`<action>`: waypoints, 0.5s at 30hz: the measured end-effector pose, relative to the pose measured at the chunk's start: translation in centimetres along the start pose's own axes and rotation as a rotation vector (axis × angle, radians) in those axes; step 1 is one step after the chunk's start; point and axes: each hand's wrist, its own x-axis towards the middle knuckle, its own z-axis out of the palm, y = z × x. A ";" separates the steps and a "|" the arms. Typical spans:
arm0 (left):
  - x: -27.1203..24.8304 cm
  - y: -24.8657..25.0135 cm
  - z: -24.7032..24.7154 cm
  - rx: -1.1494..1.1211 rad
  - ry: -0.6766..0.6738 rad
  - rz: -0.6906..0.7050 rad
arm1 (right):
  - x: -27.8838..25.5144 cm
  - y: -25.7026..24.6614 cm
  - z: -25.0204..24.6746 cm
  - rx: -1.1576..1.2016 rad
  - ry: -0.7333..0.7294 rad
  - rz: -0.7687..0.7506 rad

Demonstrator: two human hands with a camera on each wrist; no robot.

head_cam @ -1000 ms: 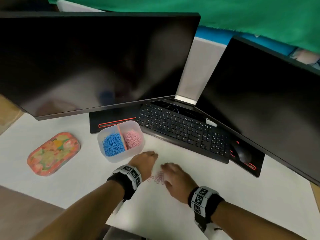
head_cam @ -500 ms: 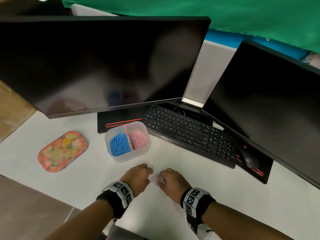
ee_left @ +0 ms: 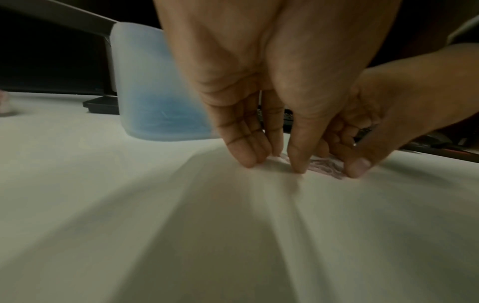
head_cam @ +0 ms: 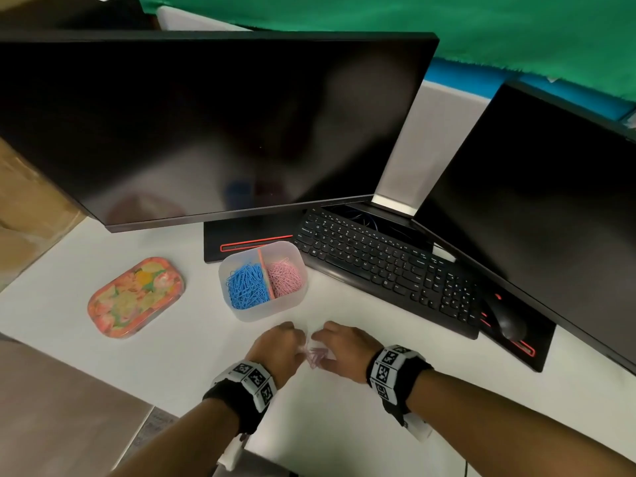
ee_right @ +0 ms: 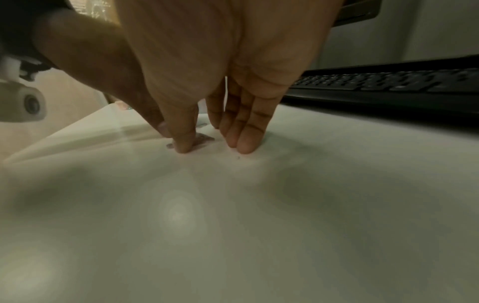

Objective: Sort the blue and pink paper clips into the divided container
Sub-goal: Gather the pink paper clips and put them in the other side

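At the far left of the white desk surface point(head_cam: 144, 356), an oblong floral-patterned tin lid in orange and green point(head_cam: 136, 297) is lying flat, well apart from the hands. To its right, a translucent rounded-rectangular plastic container with an orange divider point(head_cam: 263, 313) is standing just in front of the black monitor base with a red stripe point(head_cam: 247, 247); its left compartment is holding the heap of blue paper clips point(head_cam: 247, 286) and its right compartment the heap of pink paper clips point(head_cam: 286, 279). Nearer the person, the left hand point(head_cam: 277, 346) is reaching down with its fingers nearly straight, fingertips point(ee_left: 249, 158) touching the desk at the left edge of a small loose pile of pink paper clips point(head_cam: 316, 356); it is gripping nothing that can be seen. The pile is lying on the desk between the two hands, near the container but outside it. The right hand point(head_cam: 344, 349) is closing in from the other side, fingers likewise extended and pressing down, thumb tip point(ee_right: 185, 146) resting against the clips; whether any clip is actually being pinched cannot be determined. Further right, a black keyboard point(head_cam: 389, 270) is lying at an angle, with a black mouse point(head_cam: 509, 325) beyond it, under two dark monitors point(head_cam: 206, 125).
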 end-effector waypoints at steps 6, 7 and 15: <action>0.3 0.2 0.0 -0.024 0.004 0.017 | 0.3 -0.6 0.6 0.006 0.061 0.012; 0.3 0.2 0.1 -0.025 0.005 0.014 | 0.3 -0.7 0.7 0.007 0.068 0.009; 0.0 0.7 0.6 -0.141 0.043 -0.048 | 0.5 -1.4 0.8 0.014 0.088 0.060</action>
